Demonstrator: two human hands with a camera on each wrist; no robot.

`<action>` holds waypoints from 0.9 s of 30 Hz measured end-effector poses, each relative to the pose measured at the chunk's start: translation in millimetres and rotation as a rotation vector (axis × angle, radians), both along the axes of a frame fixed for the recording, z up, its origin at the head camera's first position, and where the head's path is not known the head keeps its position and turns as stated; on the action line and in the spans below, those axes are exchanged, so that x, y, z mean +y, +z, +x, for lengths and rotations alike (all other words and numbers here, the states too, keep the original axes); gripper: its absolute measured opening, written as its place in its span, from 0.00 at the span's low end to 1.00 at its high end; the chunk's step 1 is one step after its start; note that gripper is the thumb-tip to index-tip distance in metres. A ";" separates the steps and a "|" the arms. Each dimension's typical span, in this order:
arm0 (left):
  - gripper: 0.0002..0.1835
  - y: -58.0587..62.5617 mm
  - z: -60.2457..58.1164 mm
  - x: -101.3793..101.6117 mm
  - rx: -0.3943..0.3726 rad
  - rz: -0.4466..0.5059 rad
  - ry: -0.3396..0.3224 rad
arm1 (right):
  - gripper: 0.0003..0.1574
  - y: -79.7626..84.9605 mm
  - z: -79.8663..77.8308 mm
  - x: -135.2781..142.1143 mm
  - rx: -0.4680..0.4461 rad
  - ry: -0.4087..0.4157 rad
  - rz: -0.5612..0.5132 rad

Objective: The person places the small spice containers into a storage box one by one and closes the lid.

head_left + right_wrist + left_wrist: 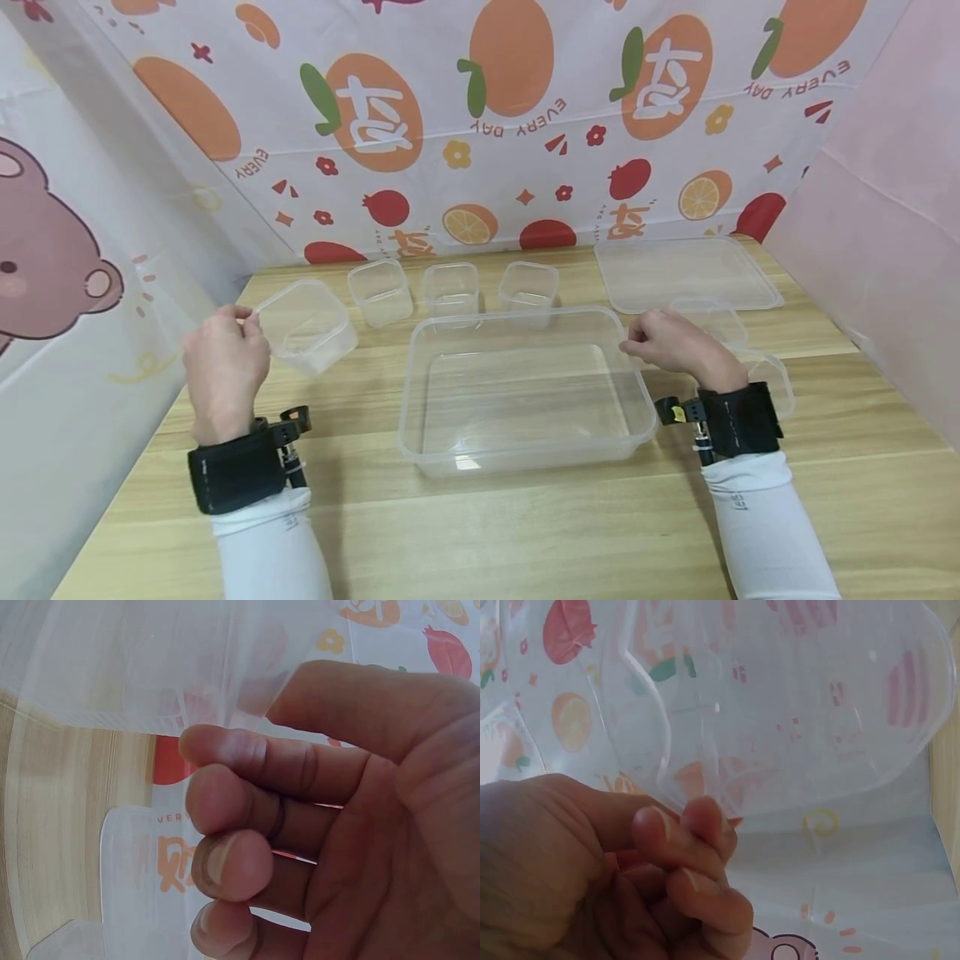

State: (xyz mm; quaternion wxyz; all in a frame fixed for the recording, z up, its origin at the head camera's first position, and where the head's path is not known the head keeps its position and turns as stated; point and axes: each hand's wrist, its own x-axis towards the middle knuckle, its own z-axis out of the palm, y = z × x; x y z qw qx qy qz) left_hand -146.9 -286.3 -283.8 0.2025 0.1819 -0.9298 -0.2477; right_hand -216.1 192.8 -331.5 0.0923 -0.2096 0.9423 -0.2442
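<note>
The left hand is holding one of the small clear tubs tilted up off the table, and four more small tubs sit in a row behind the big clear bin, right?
Nearly. The left hand does hold a small tub tilted, but the head view shows three small tubs behind the big bin, not four.

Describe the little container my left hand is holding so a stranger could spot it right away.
Start at the large clear rectangular plastic tub in the middle of the wooden table. Look left of it to the small clear square plastic cup pinched at its rim by the left hand. Unlike the three similar upright cups behind, it is tilted.
</note>
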 end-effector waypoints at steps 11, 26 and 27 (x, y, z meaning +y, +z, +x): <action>0.20 2.6 -2.7 9.0 0.048 -0.025 -0.081 | 0.16 0.6 1.2 -0.7 0.000 0.002 0.001; 0.18 8.9 -5.2 26.3 0.127 -0.026 -0.176 | 0.16 1.2 0.1 -1.2 -0.015 -0.013 0.003; 0.18 8.9 -5.6 28.0 0.134 -0.029 -0.185 | 0.15 1.3 0.1 -1.3 -0.016 -0.015 0.005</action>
